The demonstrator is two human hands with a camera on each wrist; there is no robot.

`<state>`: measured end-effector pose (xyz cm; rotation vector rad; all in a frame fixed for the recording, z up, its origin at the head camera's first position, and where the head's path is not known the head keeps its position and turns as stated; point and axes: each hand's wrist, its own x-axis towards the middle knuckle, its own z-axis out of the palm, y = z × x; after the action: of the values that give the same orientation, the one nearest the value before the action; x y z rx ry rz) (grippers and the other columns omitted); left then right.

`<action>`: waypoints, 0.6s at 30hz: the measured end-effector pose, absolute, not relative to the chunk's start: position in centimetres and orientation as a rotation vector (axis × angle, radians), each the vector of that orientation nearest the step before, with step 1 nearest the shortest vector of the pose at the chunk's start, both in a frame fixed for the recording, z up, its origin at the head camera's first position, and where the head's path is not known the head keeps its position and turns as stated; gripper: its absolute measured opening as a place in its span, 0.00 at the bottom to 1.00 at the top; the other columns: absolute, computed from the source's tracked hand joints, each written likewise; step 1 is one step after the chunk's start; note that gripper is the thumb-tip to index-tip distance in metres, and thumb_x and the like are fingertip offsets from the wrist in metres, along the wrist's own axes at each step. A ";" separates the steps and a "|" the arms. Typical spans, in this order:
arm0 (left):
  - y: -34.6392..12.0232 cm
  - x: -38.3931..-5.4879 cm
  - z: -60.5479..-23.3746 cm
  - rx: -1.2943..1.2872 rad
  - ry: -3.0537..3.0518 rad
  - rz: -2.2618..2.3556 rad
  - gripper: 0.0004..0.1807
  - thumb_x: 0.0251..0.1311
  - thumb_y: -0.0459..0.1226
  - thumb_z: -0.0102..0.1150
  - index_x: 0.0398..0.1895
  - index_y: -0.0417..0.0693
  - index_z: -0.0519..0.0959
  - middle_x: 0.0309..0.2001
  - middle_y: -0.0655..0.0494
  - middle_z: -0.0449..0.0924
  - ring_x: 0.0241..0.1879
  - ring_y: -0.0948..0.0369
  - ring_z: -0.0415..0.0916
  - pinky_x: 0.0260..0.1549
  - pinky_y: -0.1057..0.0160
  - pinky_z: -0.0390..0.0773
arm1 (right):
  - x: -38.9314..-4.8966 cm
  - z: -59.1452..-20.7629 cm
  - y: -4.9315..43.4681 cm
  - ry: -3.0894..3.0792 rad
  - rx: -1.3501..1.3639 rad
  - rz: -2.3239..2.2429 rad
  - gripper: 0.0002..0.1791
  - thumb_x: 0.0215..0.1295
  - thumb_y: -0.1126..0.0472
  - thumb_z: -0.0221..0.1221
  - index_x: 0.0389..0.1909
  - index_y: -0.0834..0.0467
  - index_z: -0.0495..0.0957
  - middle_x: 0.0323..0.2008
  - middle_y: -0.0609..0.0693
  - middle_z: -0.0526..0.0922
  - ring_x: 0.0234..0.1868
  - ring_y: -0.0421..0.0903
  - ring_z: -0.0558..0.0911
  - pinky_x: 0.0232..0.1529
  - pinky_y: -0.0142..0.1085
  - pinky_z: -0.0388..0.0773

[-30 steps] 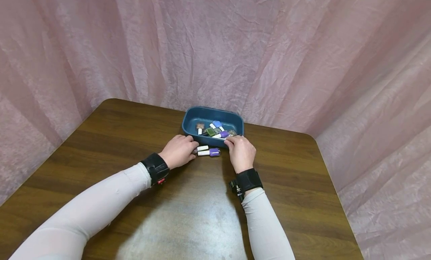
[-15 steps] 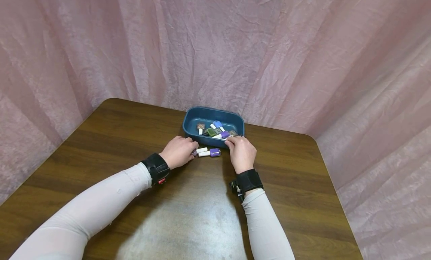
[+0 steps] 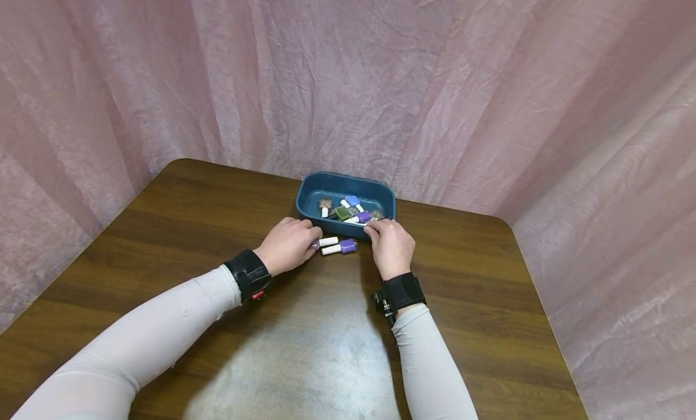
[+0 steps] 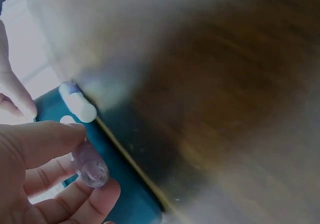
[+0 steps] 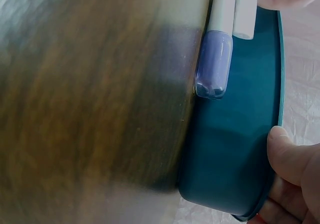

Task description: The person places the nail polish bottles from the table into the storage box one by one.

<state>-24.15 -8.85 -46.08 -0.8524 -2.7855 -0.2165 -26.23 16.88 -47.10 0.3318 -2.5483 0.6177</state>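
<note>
In the head view my left hand point(image 3: 290, 245) is just in front of a teal bin point(image 3: 348, 185). Its thumb and fingers pinch a small nail polish bottle point(image 4: 91, 166) of see-through, pale purple glass, whose white cap point(image 3: 328, 241) points right. Beside that cap, a second nail polish bottle point(image 3: 348, 246), purple with a white cap, lies on the table along the bin's front. My right hand point(image 3: 393, 248) grips the bin's front right rim, thumb on the near side as the right wrist view shows.
Inside the bin lie several more nail polish bottles, among them a blue one point(image 3: 353, 200), a green one point(image 3: 342, 213) and a brown glittery one point(image 3: 325, 203). The bin stands near the far edge of the brown wooden table point(image 3: 462, 323). Pink curtains point(image 3: 348, 81) hang behind.
The purple bottle on the table has turned slightly, its cap end now nearer to me. The bottle in my left hand has shifted a little. My right hand stays on the rim.
</note>
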 end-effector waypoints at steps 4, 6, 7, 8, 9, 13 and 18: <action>-8.6 -23.7 -45.4 -0.873 -2.762 -0.235 0.05 0.69 0.37 0.75 0.43 0.49 0.88 0.36 0.54 0.83 0.41 0.51 0.84 0.56 0.42 0.82 | -26.3 -47.1 16.9 -2.550 0.328 0.619 0.08 0.72 0.53 0.74 0.46 0.51 0.96 0.43 0.49 0.94 0.45 0.55 0.90 0.37 0.54 0.86; -8.3 -23.5 -45.0 -0.887 -2.757 -0.246 0.05 0.69 0.37 0.76 0.44 0.49 0.88 0.37 0.54 0.83 0.42 0.51 0.84 0.57 0.43 0.82 | -26.3 -47.2 16.9 -2.551 0.324 0.621 0.09 0.72 0.53 0.74 0.46 0.51 0.96 0.43 0.49 0.94 0.45 0.55 0.90 0.37 0.54 0.86; -8.2 -23.4 -44.9 -0.891 -2.755 -0.251 0.06 0.69 0.37 0.76 0.45 0.49 0.88 0.37 0.54 0.84 0.42 0.51 0.84 0.58 0.43 0.82 | -26.3 -47.2 16.9 -2.553 0.322 0.621 0.09 0.72 0.53 0.74 0.46 0.52 0.95 0.43 0.49 0.94 0.45 0.55 0.90 0.37 0.54 0.86; -8.1 -23.3 -44.7 -0.894 -2.757 -0.253 0.06 0.69 0.37 0.75 0.45 0.49 0.89 0.38 0.54 0.84 0.43 0.52 0.84 0.59 0.43 0.82 | -26.3 -47.2 16.9 -2.554 0.321 0.621 0.09 0.72 0.53 0.74 0.46 0.51 0.96 0.43 0.49 0.94 0.45 0.55 0.90 0.37 0.54 0.86; -8.0 -23.2 -44.6 -0.897 -2.754 -0.255 0.07 0.69 0.38 0.76 0.46 0.49 0.89 0.38 0.54 0.84 0.44 0.52 0.85 0.60 0.43 0.81 | -26.3 -47.1 16.9 -2.554 0.320 0.621 0.09 0.72 0.53 0.74 0.46 0.51 0.96 0.43 0.49 0.94 0.45 0.55 0.90 0.37 0.54 0.86; -7.6 -23.0 -44.1 -0.908 -2.731 -0.276 0.09 0.69 0.39 0.77 0.48 0.48 0.89 0.39 0.55 0.84 0.43 0.53 0.84 0.60 0.44 0.81 | -26.3 -47.0 16.8 -2.559 0.322 0.625 0.09 0.73 0.53 0.73 0.46 0.51 0.96 0.43 0.49 0.94 0.45 0.55 0.90 0.38 0.54 0.86; -7.3 -22.7 -43.5 -0.931 -2.712 -0.322 0.10 0.70 0.39 0.76 0.50 0.48 0.89 0.40 0.55 0.85 0.43 0.54 0.83 0.59 0.46 0.81 | -26.2 -47.0 16.8 -2.559 0.321 0.626 0.08 0.73 0.53 0.74 0.45 0.51 0.96 0.42 0.50 0.94 0.45 0.55 0.90 0.37 0.54 0.86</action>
<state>-22.74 -7.28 -43.54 -0.9309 -2.7122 -0.3220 -26.23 16.79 -46.96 0.3207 -2.5593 0.6258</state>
